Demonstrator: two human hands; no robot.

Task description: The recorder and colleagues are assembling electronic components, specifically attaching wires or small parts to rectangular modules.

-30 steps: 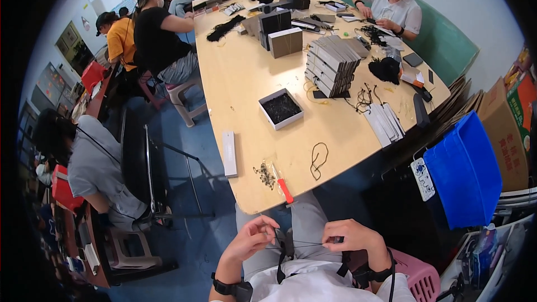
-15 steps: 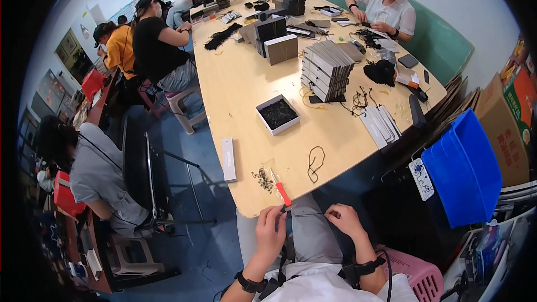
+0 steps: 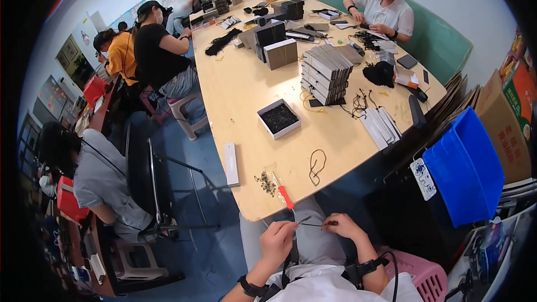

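Over my lap, just off the table's near edge, a thin black cord [image 3: 314, 225] stretches between my hands. My left hand [image 3: 278, 241] pinches its left end, where a small greyish tip sticks out by the fingertips. My right hand [image 3: 343, 226] is closed on the other end, with a small dark bit at the fingers that is too small to make out. Nearest on the table lie a red-handled tool [image 3: 284, 196] with a thin pale shaft and a heap of small dark metal pieces [image 3: 265, 183]. To the right is a looped black cord [image 3: 318, 169].
An open white box [image 3: 288, 132] of small black pieces stands ahead, a slim white box [image 3: 231, 164] at the table's left edge. Farther back are banded stacks of flat boxes [image 3: 325, 75]. A blue bin [image 3: 464, 168] stands at right. A co-worker [image 3: 386, 8] sits across.
My left hand has turned and lowered slightly, away from the red-handled tool. My hands are closer together, and the cord between them is shorter. The view has shifted slightly.
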